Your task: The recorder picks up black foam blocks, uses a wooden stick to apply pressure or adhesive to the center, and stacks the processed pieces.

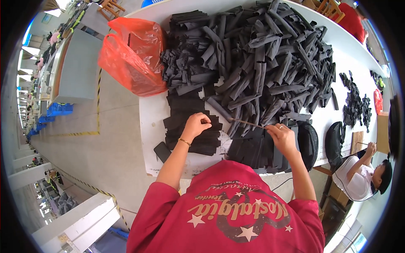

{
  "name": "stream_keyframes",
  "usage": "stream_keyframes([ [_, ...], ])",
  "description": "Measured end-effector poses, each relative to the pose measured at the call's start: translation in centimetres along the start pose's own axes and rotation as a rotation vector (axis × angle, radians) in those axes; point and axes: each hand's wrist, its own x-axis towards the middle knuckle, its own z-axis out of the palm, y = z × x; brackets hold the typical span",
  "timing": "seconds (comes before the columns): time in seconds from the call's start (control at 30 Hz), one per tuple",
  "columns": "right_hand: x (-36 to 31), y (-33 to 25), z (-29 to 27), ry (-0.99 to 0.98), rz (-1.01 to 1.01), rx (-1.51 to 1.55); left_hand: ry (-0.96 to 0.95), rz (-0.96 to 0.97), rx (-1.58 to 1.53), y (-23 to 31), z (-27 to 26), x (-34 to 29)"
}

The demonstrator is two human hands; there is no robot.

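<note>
My right hand (282, 137) grips a thin brownish stick (249, 123) by its end. The stick points left, and its far tip lies near the end of a rolled black tube (218, 109). Over a stack of flat black fabric pieces (181, 105), my left hand (198, 125) has its fingers curled together; what they pinch, if anything, I cannot make out. More flat black pieces (251, 152) lie below the stick, close to my body. Beyond both hands rises a big heap of rolled black tubes (270, 59).
An orange-red plastic bag (135, 63) stands at the table's left edge. A dark phone-like object (162, 152) lies by the stack. Black bags (308, 143) sit on the right. Another person (358, 177) works at the far right; someone in red (352, 21) is behind.
</note>
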Motion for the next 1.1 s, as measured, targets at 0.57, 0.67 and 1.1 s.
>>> stream_keyframes([
  [0.57, -0.4, -6.7, 8.8, -0.224, 0.327, 0.817, 0.895, 0.427, -0.123, 12.6, -0.7, -4.7],
  [0.67, -1.0, -9.3, 9.8, -0.313, 0.411, 0.998, 0.367, 0.026, -1.434, 6.4, 0.9, -5.4],
  [1.1, -3.5, -13.5, 11.4, 0.076, 0.336, 0.63, 0.508, -0.297, -1.741, 10.2, 4.4, -4.7],
])
